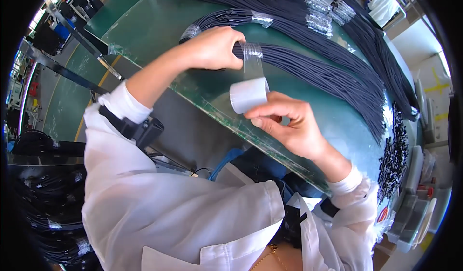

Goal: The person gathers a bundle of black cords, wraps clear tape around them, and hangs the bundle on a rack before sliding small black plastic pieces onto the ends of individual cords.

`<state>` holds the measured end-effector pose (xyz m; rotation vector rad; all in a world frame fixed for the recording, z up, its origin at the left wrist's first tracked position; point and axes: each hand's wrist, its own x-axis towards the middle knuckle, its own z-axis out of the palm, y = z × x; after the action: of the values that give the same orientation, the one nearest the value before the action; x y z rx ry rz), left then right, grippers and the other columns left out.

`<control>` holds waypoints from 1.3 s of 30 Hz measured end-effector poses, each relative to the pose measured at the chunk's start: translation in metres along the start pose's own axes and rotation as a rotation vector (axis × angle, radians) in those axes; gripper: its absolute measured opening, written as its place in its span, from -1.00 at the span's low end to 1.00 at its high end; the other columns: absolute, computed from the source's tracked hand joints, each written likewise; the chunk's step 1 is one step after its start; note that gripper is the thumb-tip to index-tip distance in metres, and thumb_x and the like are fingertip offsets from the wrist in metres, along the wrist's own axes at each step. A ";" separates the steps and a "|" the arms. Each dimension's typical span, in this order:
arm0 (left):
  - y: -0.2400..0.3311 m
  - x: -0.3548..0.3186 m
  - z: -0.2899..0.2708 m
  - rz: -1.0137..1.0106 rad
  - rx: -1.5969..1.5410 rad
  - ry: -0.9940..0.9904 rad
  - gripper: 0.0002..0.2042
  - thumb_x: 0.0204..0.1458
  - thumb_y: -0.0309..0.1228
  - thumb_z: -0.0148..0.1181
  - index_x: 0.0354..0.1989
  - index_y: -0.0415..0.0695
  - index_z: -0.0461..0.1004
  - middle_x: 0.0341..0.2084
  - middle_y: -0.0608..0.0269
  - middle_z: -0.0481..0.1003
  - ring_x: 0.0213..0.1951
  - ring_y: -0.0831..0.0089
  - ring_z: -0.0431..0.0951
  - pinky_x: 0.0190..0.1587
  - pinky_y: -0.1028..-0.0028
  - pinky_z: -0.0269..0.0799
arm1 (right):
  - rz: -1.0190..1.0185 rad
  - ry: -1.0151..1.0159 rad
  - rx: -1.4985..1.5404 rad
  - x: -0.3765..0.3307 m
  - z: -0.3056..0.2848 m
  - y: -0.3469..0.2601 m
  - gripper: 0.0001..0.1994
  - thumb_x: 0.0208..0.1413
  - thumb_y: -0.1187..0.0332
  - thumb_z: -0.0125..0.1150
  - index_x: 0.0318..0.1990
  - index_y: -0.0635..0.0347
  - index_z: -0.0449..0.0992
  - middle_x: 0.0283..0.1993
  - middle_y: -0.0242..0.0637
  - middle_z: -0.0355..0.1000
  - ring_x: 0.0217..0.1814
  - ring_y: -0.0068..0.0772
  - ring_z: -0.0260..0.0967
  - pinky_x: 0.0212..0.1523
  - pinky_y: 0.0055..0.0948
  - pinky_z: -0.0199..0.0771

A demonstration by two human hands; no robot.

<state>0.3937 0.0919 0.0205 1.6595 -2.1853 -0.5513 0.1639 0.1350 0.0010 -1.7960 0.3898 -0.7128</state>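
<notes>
Tape roll [248,95], clear, sits in my right hand [289,126], pinched at its lower edge between thumb and fingers [270,119], held just above the near edge of the green counter [159,35]. A strip of tape [252,61] runs up from the roll to the black cable bundle [313,71], already wrapped around it at one spot. My left hand [214,48] is closed around that same bundle right beside the wrap, fingertips touching the tape band. So the hands are close but apart: left clamped on the cables, right clamped on the roll, with the taut strip bridging them. Roll is just below and slightly right of my left hand, directly under the wrap point. The bundle fans out to the right across the counter toward a pile of black connectors [395,155] near the right edge. Behind it lie more cable bundles [270,1], several already banded with clear tape [318,15]. One curved bundle [222,18] with tape bands at both ends lies just beyond my left hand. Grey plastic trays [415,213] are stacked off the right end of the counter. More coiled black cables [48,194] sit low on my left, below counter level. Both my sleeves are white.
</notes>
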 end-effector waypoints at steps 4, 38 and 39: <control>0.013 0.020 -0.016 -0.014 -0.004 -0.217 -0.54 -0.27 -0.32 0.29 -0.17 -0.33 0.41 -0.40 -0.14 0.48 -0.27 0.06 0.52 -0.18 0.29 0.40 | 0.091 0.088 -0.150 -0.001 -0.022 0.061 -0.82 0.04 0.54 0.17 -0.18 0.25 0.55 -0.22 -0.31 0.47 -0.16 -0.54 0.39 -0.14 -0.57 0.38; -0.001 -0.051 0.028 0.072 0.072 0.320 -0.60 -0.27 -0.25 0.35 -0.29 -0.23 0.43 -0.49 0.08 0.52 -0.40 0.17 0.54 -0.31 0.32 0.42 | 0.063 0.056 -0.066 -0.016 -0.002 -0.017 -0.78 0.09 0.53 0.09 -0.11 0.19 0.55 -0.34 -0.45 0.47 -0.45 -0.76 0.25 -0.51 -0.73 0.24; 0.002 -0.047 0.021 0.053 0.045 0.283 -0.60 -0.26 -0.24 0.35 -0.29 -0.24 0.43 -0.50 0.06 0.52 -0.40 0.17 0.54 -0.30 0.32 0.43 | 0.102 0.053 -0.094 -0.023 -0.001 -0.011 -0.79 0.09 0.54 0.08 -0.13 0.22 0.55 -0.33 -0.42 0.47 -0.43 -0.73 0.28 -0.50 -0.70 0.29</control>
<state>0.3943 0.1402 0.0021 1.5876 -2.0414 -0.2368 0.1448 0.1516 0.0047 -1.8340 0.5547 -0.6808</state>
